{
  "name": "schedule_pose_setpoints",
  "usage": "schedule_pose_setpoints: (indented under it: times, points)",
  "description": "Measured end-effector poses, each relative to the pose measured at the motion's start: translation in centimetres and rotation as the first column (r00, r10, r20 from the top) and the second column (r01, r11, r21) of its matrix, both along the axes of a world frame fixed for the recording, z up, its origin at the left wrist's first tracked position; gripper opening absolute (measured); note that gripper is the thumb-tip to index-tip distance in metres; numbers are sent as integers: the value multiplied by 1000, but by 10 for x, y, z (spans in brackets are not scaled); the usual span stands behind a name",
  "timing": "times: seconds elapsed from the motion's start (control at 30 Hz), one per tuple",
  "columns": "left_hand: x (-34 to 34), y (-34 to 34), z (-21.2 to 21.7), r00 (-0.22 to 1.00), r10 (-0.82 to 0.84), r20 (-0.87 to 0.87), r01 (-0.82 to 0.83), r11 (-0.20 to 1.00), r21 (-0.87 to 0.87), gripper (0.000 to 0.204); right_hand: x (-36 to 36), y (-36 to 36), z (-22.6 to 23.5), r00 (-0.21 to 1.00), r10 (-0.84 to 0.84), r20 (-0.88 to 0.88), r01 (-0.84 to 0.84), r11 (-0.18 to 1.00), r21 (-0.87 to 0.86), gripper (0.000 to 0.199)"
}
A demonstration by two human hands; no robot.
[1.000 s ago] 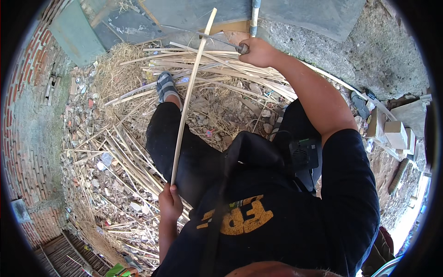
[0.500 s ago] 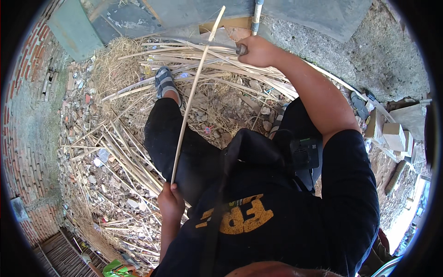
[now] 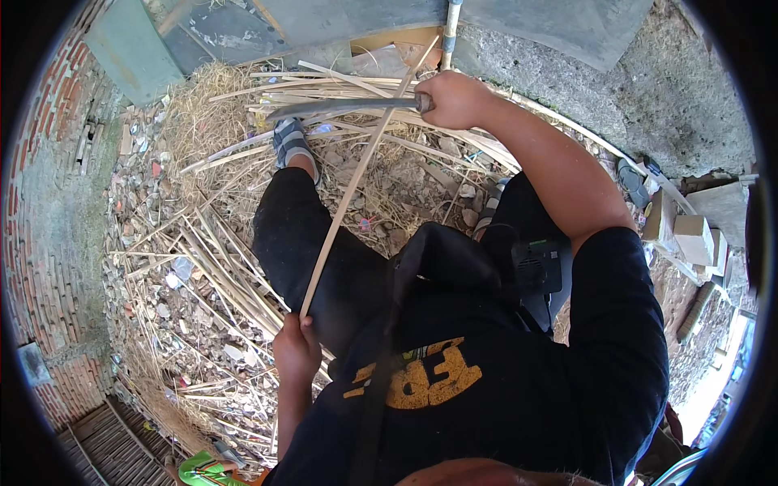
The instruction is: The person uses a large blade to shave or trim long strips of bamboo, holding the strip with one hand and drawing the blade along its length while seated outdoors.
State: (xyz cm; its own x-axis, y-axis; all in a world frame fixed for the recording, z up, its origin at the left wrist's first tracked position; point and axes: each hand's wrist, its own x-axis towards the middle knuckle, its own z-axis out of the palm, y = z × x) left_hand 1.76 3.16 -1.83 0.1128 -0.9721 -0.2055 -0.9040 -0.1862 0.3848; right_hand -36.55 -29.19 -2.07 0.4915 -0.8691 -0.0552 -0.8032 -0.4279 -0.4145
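My left hand (image 3: 297, 348) is closed on the lower end of a long bamboo strip (image 3: 346, 198), which slants up and to the right over my left leg. My right hand (image 3: 458, 100) grips the handle of a machete (image 3: 340, 106). Its long, slightly curved blade points left and crosses the strip near the strip's far end. Whether blade and strip touch there, I cannot tell. Beneath the blade's tip is my left foot, in a grey striped sandal (image 3: 290, 142).
Cut bamboo strips (image 3: 231, 267) lie heaped to the left, and more strips (image 3: 454, 125) lie ahead below the wall. Dry shavings (image 3: 207, 105) and rubble cover the ground. A brick wall (image 3: 53, 275) stands left; pale blocks (image 3: 693, 239) are stacked at right.
The machete has come toward me, its flat side now showing across the strip. My right hand has moved slightly nearer and right. The strip's far end has swung right and lower.
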Motion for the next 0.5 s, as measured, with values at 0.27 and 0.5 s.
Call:
schedule_pose_setpoints:
  times: [0.27,0.5]
  points:
    - [-7,-1,-9,998,16,-54,-20,998,-64,24,-16,-20,-7,993,-117,34,117,993,8,28]
    - [0,4,-11,998,13,-62,-17,998,-55,28,24,13,17,993,115,16,-115,993,-1,19]
